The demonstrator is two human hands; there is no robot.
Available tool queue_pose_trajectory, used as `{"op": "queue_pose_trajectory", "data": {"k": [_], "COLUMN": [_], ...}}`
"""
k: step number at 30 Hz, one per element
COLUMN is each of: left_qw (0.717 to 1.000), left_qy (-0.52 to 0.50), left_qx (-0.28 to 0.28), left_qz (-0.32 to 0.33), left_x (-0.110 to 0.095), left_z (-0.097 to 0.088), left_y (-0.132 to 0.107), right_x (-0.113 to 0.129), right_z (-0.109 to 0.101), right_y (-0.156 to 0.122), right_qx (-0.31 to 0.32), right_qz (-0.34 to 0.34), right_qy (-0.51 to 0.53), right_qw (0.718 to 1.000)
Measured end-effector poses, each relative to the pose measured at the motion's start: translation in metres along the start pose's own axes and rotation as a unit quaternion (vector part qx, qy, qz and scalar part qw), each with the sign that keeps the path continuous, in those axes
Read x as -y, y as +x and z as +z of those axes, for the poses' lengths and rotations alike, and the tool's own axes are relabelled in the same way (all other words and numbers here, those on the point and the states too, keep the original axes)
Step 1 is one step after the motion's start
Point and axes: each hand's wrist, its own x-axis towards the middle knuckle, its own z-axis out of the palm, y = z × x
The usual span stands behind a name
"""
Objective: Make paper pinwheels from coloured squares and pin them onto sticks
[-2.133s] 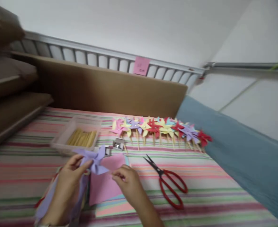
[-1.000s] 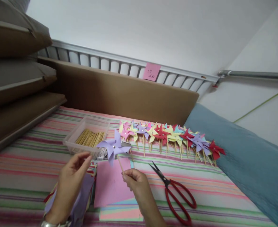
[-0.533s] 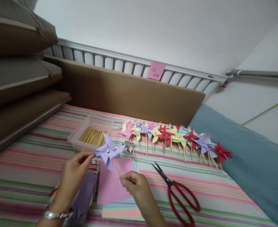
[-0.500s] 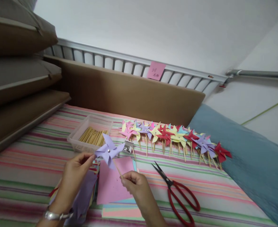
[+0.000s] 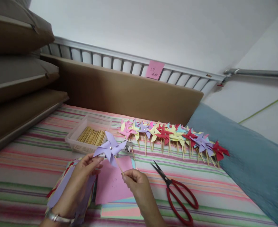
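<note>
A purple paper pinwheel [image 5: 109, 148] on a thin wooden stick is held up over the striped bedcover [image 5: 22, 164]. My right hand [image 5: 135, 181] pinches the lower end of the stick. My left hand [image 5: 83, 175] touches the tip of the pinwheel's left blade with thumb and fingers together. Under both hands lies a pink paper sheet [image 5: 111, 184] on a stack of coloured sheets [image 5: 120, 209].
A clear plastic box of wooden sticks [image 5: 89, 137] stands behind the hands. A row of several finished pinwheels [image 5: 174, 135] runs to the right. Red-handled scissors [image 5: 176, 194] lie right of the paper. A small metal stapler [image 5: 128, 145], brown cushions [image 5: 15, 78], a blue blanket [image 5: 243, 157].
The pinwheel went from lying flat between both hands to standing on its stick in my right hand. My left hand came back to its left blade and now pinches the tip.
</note>
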Motion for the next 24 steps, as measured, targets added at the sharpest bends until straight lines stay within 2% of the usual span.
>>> {"op": "queue_pose_trajectory", "data": {"k": [4, 7, 14, 16, 19, 21, 24], "left_qw": [0.997, 0.995, 0.976, 0.975, 0.978, 0.987, 0.980], "left_qy": [-0.037, -0.042, -0.134, -0.113, -0.016, 0.056, 0.128], "left_qx": [0.063, 0.083, 0.132, 0.159, 0.194, 0.149, -0.009], "left_qz": [-0.031, -0.030, -0.111, -0.107, -0.070, 0.002, 0.152], "left_x": [0.014, 0.022, 0.023, 0.021, 0.017, 0.013, 0.008], "left_z": [0.010, 0.013, 0.015, 0.018, 0.018, 0.013, -0.002], "left_y": [-0.006, -0.009, -0.014, -0.017, -0.020, -0.018, -0.008], "right_x": [-0.007, -0.011, -0.017, -0.018, -0.014, -0.010, -0.008], "right_z": [0.009, 0.015, 0.020, 0.020, 0.014, 0.008, 0.003], "right_y": [0.001, 0.000, -0.001, 0.000, 0.004, 0.006, 0.007], "right_qx": [0.003, 0.001, -0.012, -0.002, 0.003, -0.008, -0.020], "right_qz": [-0.030, -0.051, -0.098, -0.088, -0.049, -0.020, 0.003], "right_qy": [0.016, 0.011, -0.033, -0.020, 0.008, 0.019, 0.037], "right_qw": [0.999, 0.999, 0.995, 0.996, 0.999, 1.000, 0.999]}}
